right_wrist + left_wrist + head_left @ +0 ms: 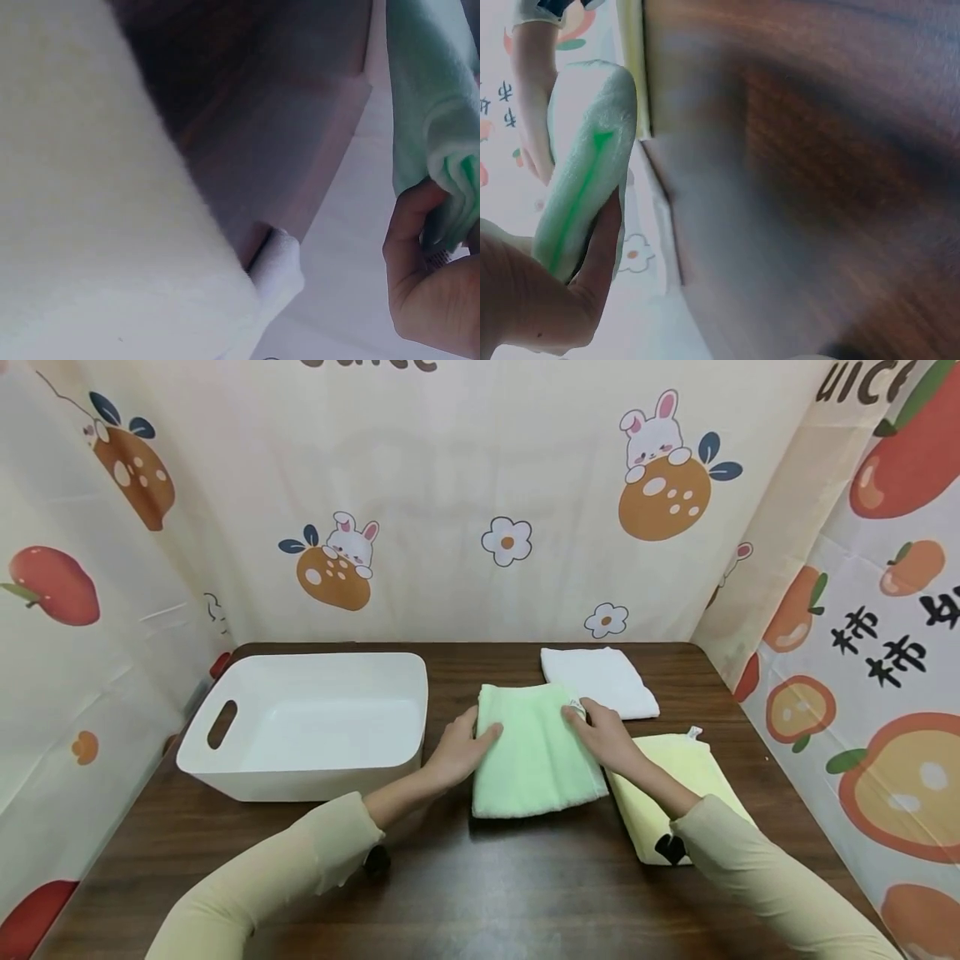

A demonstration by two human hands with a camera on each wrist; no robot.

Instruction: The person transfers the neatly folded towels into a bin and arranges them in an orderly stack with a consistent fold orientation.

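Observation:
A folded light green towel (528,756) hangs between both hands, raised over the dark table. My left hand (459,748) grips its left edge, thumb on the front face. At the upper right edge my right hand (606,739) pinches the towel, near a small white label. The left wrist view shows the green towel (592,157) edge-on, its fold deep green inside, with fingers curled under it. In the right wrist view the layered end of the towel (450,150) sits in the right hand (435,292).
An open white bin (315,727) with a handle hole stands at the left. Behind the green towel lies a folded white towel (600,681). A folded yellow towel (678,793) with a black patch lies under the right forearm. Printed curtains enclose the wooden table (487,893).

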